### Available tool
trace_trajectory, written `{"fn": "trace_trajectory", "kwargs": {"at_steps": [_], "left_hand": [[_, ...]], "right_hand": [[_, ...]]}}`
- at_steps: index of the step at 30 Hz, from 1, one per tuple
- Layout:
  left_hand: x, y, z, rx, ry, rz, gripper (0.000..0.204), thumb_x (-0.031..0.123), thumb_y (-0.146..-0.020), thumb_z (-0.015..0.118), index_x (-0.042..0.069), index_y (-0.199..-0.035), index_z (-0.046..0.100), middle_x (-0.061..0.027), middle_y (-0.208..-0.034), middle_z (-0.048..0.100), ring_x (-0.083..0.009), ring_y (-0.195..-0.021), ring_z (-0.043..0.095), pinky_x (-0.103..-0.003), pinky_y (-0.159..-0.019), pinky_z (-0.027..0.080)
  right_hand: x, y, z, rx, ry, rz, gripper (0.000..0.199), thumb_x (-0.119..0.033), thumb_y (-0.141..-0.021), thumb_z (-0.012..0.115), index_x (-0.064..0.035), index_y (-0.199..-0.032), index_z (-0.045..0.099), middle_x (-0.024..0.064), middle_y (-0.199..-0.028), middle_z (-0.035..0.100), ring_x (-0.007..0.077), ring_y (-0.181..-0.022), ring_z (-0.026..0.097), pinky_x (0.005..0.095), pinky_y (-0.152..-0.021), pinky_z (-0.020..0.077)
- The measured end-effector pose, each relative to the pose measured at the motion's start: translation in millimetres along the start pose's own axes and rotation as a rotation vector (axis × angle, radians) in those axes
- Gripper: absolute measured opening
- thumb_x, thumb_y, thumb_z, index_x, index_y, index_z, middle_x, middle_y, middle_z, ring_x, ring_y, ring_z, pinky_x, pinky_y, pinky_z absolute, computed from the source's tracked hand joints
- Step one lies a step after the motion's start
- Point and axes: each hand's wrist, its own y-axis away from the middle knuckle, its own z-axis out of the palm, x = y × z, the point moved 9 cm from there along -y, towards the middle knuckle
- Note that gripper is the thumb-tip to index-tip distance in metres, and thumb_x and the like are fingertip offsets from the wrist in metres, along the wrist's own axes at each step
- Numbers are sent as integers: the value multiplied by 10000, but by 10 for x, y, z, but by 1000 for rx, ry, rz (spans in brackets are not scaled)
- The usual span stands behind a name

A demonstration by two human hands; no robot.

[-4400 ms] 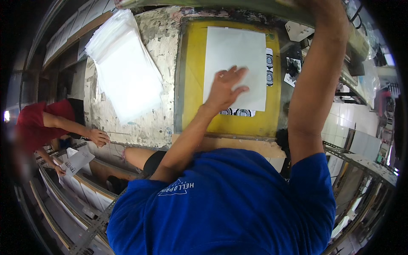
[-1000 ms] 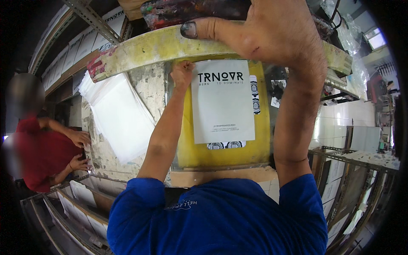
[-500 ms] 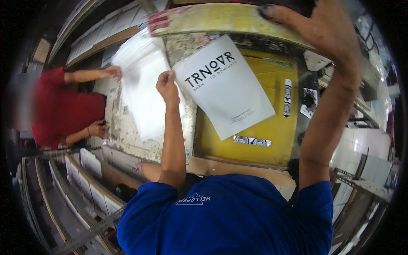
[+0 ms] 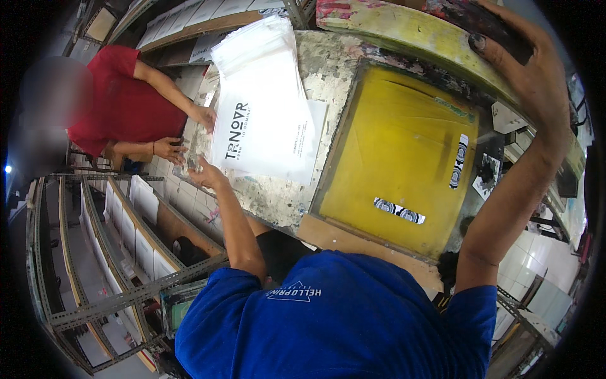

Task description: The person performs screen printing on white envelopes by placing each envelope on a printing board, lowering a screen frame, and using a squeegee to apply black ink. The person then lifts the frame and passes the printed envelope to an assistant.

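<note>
A white sheet [image 4: 268,142] with black printing lies turned sideways on a stack of thin white sheets [image 4: 262,69] on the stained table. My left hand [image 4: 209,174] is beside the printed sheet's near left corner, its fingers apart and holding nothing. High on the right, my right hand [image 4: 533,79] grips a raised screen frame [image 4: 404,28], thumb on the yellow-smeared side; its other fingers are partly hidden. Below the frame, the yellow printing board [image 4: 394,145] bears two short black-and-white patterned strips [image 4: 399,210].
Across the left side, a person in a red shirt [image 4: 136,101] has one hand [image 4: 203,117] at the stack's edge and the other [image 4: 169,150] by the table edge. Slatted racks [image 4: 126,246] with white sheets stand at lower left. A cardboard strip [image 4: 360,246] edges the board.
My left hand has moved left and let go of the printed sheet, which went from over the yellow board onto the stack. My right hand still grips the raised frame.
</note>
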Motion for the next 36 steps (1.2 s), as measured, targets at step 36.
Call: {"fn": "trace_trajectory", "kwargs": {"at_steps": [36], "left_hand": [[379,2303,652,-908,-12,431,166,180,-873,786,31,-945,796,-115,-1301,673,-254,-1123,611,-354,-895,498]], "right_hand": [[88,3,-5,-25,36,-42,387,-252,-791,821,18,-1061,757,156,-882,760,223,-745,696,347,-766,553]]}}
